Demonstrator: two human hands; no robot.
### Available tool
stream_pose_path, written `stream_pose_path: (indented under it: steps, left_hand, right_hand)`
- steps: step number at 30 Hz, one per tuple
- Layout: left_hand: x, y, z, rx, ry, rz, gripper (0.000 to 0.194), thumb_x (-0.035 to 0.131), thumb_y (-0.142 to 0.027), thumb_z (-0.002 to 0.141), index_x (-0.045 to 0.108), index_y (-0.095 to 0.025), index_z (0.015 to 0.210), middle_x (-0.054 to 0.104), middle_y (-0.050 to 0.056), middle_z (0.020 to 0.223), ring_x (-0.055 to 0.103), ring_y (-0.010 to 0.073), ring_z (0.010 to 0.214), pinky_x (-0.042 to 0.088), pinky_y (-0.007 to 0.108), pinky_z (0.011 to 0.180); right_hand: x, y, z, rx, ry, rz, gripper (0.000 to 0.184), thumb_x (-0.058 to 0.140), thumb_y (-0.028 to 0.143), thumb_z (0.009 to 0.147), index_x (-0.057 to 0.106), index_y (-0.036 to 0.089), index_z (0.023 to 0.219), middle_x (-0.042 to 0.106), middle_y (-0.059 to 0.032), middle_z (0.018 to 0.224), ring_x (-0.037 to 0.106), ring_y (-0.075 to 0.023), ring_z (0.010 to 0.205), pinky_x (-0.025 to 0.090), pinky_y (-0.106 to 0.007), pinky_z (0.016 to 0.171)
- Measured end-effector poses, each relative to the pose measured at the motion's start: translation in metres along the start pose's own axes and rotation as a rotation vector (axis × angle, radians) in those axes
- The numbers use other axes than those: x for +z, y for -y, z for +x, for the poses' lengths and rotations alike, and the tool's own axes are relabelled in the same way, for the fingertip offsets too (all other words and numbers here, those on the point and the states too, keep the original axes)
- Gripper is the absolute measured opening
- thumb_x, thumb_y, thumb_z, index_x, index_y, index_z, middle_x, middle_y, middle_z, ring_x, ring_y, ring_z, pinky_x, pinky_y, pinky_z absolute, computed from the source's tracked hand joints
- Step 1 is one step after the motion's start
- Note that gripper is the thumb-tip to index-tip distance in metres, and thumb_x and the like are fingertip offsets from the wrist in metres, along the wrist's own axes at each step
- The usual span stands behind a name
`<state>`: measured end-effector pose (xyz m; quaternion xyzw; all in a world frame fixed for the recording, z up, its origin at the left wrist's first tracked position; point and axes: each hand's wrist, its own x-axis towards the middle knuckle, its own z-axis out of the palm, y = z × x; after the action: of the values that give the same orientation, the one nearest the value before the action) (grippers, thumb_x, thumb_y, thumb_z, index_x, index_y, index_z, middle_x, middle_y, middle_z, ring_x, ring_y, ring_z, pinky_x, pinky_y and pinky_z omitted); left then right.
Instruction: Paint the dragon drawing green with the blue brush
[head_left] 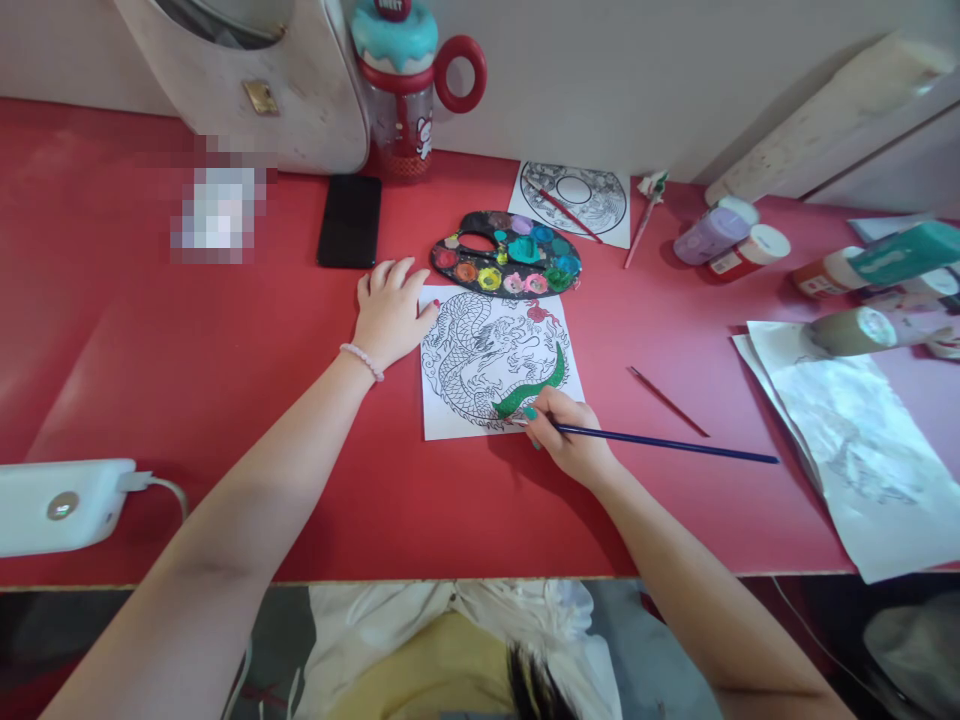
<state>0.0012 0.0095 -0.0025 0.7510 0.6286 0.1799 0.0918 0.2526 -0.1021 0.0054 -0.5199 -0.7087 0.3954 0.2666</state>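
A white sheet with a dragon line drawing point(480, 350) lies on the red table point(187, 350). Part of the dragon's tail is painted green. My right hand point(570, 435) pinches a long blue paintbrush point(667, 443), its tip at the green patch on the sheet's lower right. My left hand point(390, 310) lies flat with fingers spread, pressing the sheet's upper left corner. A black palette point(506, 265) with several wells of colour sits just beyond the sheet.
A black phone point(349, 220), a white bag point(255, 80) and a red-handled bottle point(401, 90) stand at the back. Another drawing point(577, 200), loose brushes point(667, 400), paint bottles point(731, 240) and papers point(862, 440) lie right. A white power bank point(64, 505) sits near left.
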Motion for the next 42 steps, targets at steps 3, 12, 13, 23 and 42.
stream_pose_path:
  steps: [3, 12, 13, 23, 42]
  left_hand:
    - [-0.0004, -0.0002, 0.0, -0.007, 0.013, -0.01, 0.042, 0.052, -0.034, 0.092, 0.055, -0.026, 0.133, 0.045, 0.01, 0.15, 0.032, 0.0381, 0.139, 0.025, 0.061, 0.114]
    - [-0.0017, -0.0015, 0.0, -0.003, 0.012, 0.02, 0.041, 0.052, -0.033, 0.092, 0.056, -0.024, 0.132, 0.045, 0.011, 0.149, 0.034, 0.0378, 0.139, 0.027, 0.06, 0.113]
    - [-0.0019, -0.0016, 0.0, -0.001, 0.011, 0.025, 0.041, 0.052, -0.034, 0.092, 0.056, -0.024, 0.132, 0.046, 0.011, 0.149, 0.034, 0.0374, 0.139, 0.028, 0.06, 0.113]
    - [-0.0001, -0.0001, 0.0003, 0.004, -0.002, 0.024, 0.042, 0.053, -0.034, 0.091, 0.056, -0.027, 0.132, 0.047, 0.008, 0.149, 0.034, 0.0375, 0.139, 0.028, 0.06, 0.113]
    - [-0.0009, -0.0007, 0.0001, -0.004, 0.006, -0.001, 0.042, 0.052, -0.033, 0.091, 0.055, -0.028, 0.133, 0.046, 0.008, 0.15, 0.033, 0.0378, 0.139, 0.025, 0.061, 0.114]
  right_hand:
    - [0.0002, -0.0003, -0.0003, 0.018, -0.001, 0.014, 0.026, 0.048, 0.031, 0.089, 0.036, 0.024, 0.067, 0.046, 0.0042, 0.053, 0.04, -0.0107, 0.047, 0.033, -0.024, 0.048]
    - [-0.0006, 0.0036, 0.0016, 0.01, 0.041, 0.002, 0.024, 0.048, 0.03, 0.09, 0.039, 0.024, 0.069, 0.048, 0.0038, 0.055, 0.04, -0.0111, 0.049, 0.033, -0.023, 0.049]
    - [-0.0006, 0.0038, 0.0019, 0.005, 0.045, 0.001, 0.024, 0.048, 0.031, 0.09, 0.039, 0.024, 0.069, 0.048, 0.0036, 0.056, 0.041, -0.011, 0.049, 0.033, -0.024, 0.049]
    - [-0.0004, 0.0027, 0.0015, 0.013, 0.04, 0.008, 0.025, 0.048, 0.032, 0.091, 0.038, 0.024, 0.069, 0.047, 0.0037, 0.055, 0.041, -0.0113, 0.049, 0.033, -0.024, 0.049]
    - [-0.0001, 0.0029, 0.0011, 0.002, 0.038, -0.005, 0.027, 0.048, 0.031, 0.091, 0.037, 0.024, 0.067, 0.048, 0.0034, 0.056, 0.042, -0.0113, 0.05, 0.033, -0.024, 0.05]
